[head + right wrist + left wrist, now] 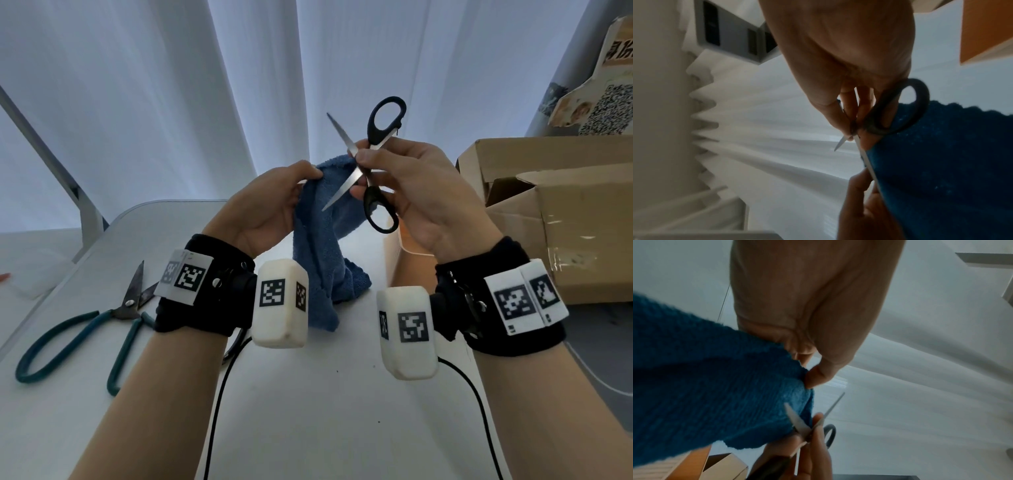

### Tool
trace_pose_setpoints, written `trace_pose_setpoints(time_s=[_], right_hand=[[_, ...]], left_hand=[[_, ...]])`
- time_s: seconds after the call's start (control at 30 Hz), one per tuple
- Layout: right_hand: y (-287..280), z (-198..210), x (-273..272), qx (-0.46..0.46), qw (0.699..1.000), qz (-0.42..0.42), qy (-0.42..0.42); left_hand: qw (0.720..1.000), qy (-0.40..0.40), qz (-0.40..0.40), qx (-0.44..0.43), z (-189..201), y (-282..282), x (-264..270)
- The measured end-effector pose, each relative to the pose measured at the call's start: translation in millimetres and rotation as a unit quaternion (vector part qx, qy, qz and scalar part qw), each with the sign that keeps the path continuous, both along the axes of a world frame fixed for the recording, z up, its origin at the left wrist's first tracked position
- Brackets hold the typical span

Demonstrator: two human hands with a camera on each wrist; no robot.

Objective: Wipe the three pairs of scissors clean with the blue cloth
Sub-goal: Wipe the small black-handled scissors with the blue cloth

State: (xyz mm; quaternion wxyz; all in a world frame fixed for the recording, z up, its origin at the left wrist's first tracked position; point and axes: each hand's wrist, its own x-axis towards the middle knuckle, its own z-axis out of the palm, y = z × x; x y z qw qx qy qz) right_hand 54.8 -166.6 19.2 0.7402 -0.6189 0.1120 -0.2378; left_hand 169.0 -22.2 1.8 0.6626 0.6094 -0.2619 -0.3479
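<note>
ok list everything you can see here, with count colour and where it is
black-handled steel scissors: one, black and silver, blades open, held up over the table
blue terry cloth: one, blue, hanging from the left hand down to the table
green-handled shears: one, dark green handles, lying on the table's left side
white table: one, white, under both arms
cardboard boxes: brown, open, at the right
white curtain: white, behind the table
black cables: two, black, across the table
wrist bands: two, black with white marker blocks
left hand: grips the cloth
right hand: pinches the scissors near the pivot

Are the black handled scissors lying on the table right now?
No, the right hand holds the black-handled scissors up in the air, blades spread open.
</note>
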Motion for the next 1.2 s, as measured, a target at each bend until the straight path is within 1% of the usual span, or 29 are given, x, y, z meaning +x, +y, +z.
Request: trace_pose_setpoints(time_s=[0.13, 0.23, 0.4, 0.47, 0.53, 0.6, 0.7, 0.9, 1.07, 1.2], right_hand=[[-0.9, -2.6, -0.9, -0.096, 0.995, -0.006, 0.034], [-2.0, -3.7, -0.9, -0.136, 0.99, -0.011, 0.036], [-5.0, -6.5, 0.8, -0.168, 0.985, -0.01, 0.03], [-4.5, -8.4, 2.2, -0.18, 0.983, -0.007, 0.03], [-1.2, -10.2, 3.6, -0.191, 0.981, -0.002, 0.029], [2.4, -10.7, 4.9, -0.193, 0.981, -0.006, 0.027], [4.0, -10.0, 5.8, -0.181, 0.983, -0.009, 0.023], [1.7, -9.4, 4.4, -0.164, 0.986, 0.003, 0.024], [1.6, -8.2, 3.9, -0.158, 0.987, 0.001, 0.022], [3.4, -8.3, 4.1, -0.168, 0.985, -0.004, 0.028]], left_hand=[[1.0, -0.003, -0.01, 0.006, 1.9, 1.9, 0.4], [0.999, 0.025, -0.017, -0.014, 2.3, 2.3, 1.6], [0.998, -0.027, -0.052, -0.011, -1.0, 3.4, -1.4], [0.998, -0.037, -0.049, -0.008, -2.4, 2.3, -3.4], [0.998, -0.055, -0.03, 0.014, -5.1, -1.4, -5.0], [0.997, -0.068, 0.0, 0.027, -7.6, -5.3, -6.7], [0.996, -0.082, 0.029, 0.021, -7.6, -8.0, -9.3], [0.989, -0.138, 0.041, 0.018, -2.4, -8.8, -12.6], [0.991, -0.131, 0.027, 0.013, -0.4, -5.5, -12.3], [0.988, -0.145, 0.055, 0.007, -3.5, -11.1, -16.0]])
